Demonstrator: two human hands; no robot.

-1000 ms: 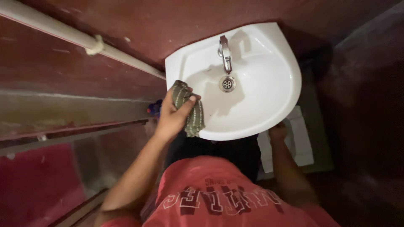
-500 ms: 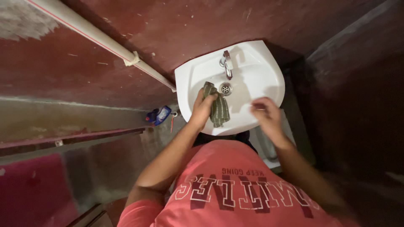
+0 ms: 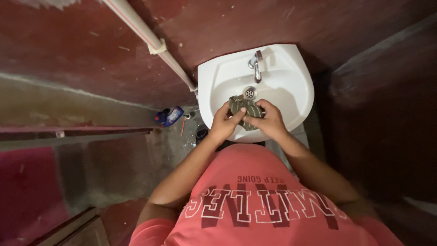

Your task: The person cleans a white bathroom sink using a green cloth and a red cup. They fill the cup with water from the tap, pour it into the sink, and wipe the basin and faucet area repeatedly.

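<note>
A green patterned cloth (image 3: 245,108) is bunched between both my hands over the bowl of a white wall sink (image 3: 296,91). My left hand (image 3: 224,122) grips the cloth's left side, and my right hand (image 3: 268,120) grips its right side. Just beyond the cloth lie the metal drain (image 3: 250,93) and a chrome tap (image 3: 256,66) at the back of the sink. My red printed shirt fills the lower part of the view.
A pale pipe (image 3: 152,43) runs diagonally along the dark red wall to the sink's left edge. A blue bottle (image 3: 170,116) lies on the grey floor left of the sink. A dark wall stands close on the right.
My right hand has come up from beside the sink and taken hold of the cloth. The cloth moved from the sink's left rim to the middle of the bowl.
</note>
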